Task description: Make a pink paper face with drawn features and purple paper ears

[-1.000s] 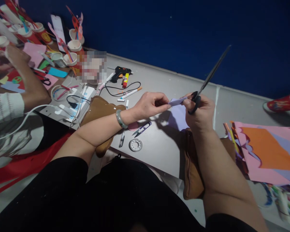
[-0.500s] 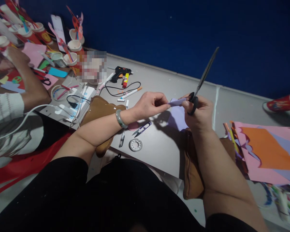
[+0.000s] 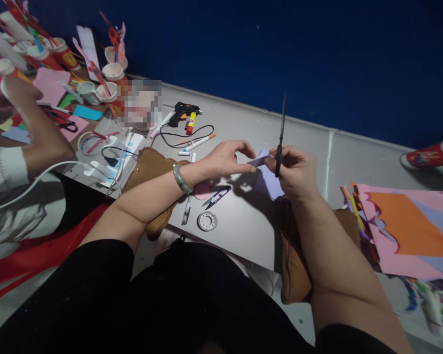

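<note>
A small folded piece of purple paper [image 3: 259, 160] is pinched in the fingertips of my right hand [image 3: 299, 169]. That hand also holds scissors [image 3: 282, 128], their blades pointing up and away toward the blue wall. My left hand [image 3: 229, 158], with a jade-like bangle on its wrist, is at the paper's left edge. Its thumb and forefinger are apart, the thumb close under the paper. A larger purple sheet [image 3: 271, 183] lies on the table below my right hand. Thread snips [image 3: 216, 197] and a white tape roll [image 3: 207, 221] lie nearer me.
A glue gun [image 3: 182, 113], a glue stick [image 3: 191, 124] and a marker [image 3: 200, 142] lie beyond my left hand. Coloured paper [image 3: 409, 221] is stacked at right, near a red cup [image 3: 431, 156]. A co-worker's arm [image 3: 40, 123] and several paper cups [image 3: 113, 73] are at left.
The scissors have swung to the left and more upright in my right hand, which has shifted slightly left with the paper. My left thumb and forefinger have parted from their pinch on the paper.
</note>
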